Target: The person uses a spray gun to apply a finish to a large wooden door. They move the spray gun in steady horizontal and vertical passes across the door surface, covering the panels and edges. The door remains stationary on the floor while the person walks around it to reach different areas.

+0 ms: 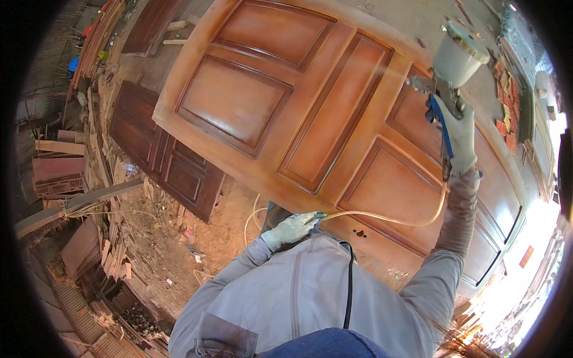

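My right hand (459,134), in a white and blue work glove, is closed round the grip of a spray gun (458,58) with a pale cup on top. From its nozzle a faint mist fans leftward over a reddish-brown panelled wooden door (325,113), which lies in front of me. The gun is above the door's right part, apart from the surface. A thin tan air hose (412,224) curves from the gun's grip down to my waist. There my left hand (292,230), gloved too, is closed on the hose. Some of its fingers are hard to make out.
Darker wooden doors (134,134) lie to the left, one partly under the raised door's edge. Scrap boards (98,155) and a long beam (77,209) litter the left ground. Loose hose loops (249,227) hang beside my left hand. Red bricks (507,110) are stacked at the right.
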Tool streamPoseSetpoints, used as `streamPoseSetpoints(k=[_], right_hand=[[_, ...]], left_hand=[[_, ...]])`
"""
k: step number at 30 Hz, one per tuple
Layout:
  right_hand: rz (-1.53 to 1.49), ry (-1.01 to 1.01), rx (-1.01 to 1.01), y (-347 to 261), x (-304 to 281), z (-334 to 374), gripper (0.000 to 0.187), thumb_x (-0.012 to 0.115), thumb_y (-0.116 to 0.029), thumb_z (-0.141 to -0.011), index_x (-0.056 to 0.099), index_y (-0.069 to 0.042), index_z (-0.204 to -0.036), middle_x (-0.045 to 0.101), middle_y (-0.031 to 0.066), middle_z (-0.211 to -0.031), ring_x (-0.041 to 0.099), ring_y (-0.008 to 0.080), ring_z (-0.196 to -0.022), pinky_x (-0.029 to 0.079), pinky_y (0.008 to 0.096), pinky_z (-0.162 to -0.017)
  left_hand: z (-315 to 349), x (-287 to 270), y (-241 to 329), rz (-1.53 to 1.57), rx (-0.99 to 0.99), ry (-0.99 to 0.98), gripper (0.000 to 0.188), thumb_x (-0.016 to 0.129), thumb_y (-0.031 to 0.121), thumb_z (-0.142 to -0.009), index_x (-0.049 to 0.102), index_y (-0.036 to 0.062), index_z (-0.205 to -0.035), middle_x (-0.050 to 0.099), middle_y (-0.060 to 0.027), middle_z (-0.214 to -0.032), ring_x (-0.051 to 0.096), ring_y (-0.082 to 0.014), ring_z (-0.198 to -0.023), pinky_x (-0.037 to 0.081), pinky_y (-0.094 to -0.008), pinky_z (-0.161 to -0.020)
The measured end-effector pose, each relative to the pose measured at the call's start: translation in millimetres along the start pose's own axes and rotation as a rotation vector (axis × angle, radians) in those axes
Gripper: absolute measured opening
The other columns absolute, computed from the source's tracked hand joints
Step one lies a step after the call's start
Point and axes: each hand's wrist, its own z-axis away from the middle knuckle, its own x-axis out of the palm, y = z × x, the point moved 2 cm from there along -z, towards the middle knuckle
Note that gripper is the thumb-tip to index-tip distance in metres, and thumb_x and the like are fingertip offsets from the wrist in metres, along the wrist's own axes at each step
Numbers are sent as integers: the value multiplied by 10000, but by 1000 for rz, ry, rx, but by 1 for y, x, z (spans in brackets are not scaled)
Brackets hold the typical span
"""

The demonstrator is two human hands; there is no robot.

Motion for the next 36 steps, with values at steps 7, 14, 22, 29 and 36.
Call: streamPoseSetpoints(k=[7,14,22,29,36], right_hand=[[207,226,-189,1,-1,-56,248,673,-218,-906,690,-40,-1078,689,13,-814,627,72,-696,451,232,-566],[20,85,-104,2,10,-13,248,668,-161,-914,675,-14,-1114,690,22,-844,617,70,-695,464,224,-592],[-7,-137,-1,-12,21,109,247,650,-86,-919,653,-4,-1152,690,19,-866,603,55,-691,429,187,-567],[-52,-382,236,-19,25,175,449,621,45,-887,543,59,-1329,679,83,-1104,613,86,-836,528,245,-754],[-33,-409,205,-12,27,181,389,635,33,-892,571,78,-1273,685,96,-1075,629,105,-891,526,255,-814]], left_hand=[[-4,-4,8,76,-58,63,388,486,265,-1007,553,57,-1328,633,-159,-1227,612,-307,-1099,470,-406,-951],[1,-2,4,-22,-63,11,408,500,165,-979,514,70,-1376,564,-161,-1331,539,-338,-1210,423,-416,-1026],[12,3,3,-19,-47,-35,428,514,200,-945,541,116,-1364,593,-165,-1300,592,-366,-1111,471,-427,-954],[19,14,-8,-79,-69,-38,393,476,250,-981,556,134,-1348,608,-176,-1271,592,-378,-1119,481,-444,-942],[23,16,-7,-81,-179,-95,393,492,250,-974,562,135,-1343,606,-171,-1280,584,-369,-1147,474,-438,-963]])
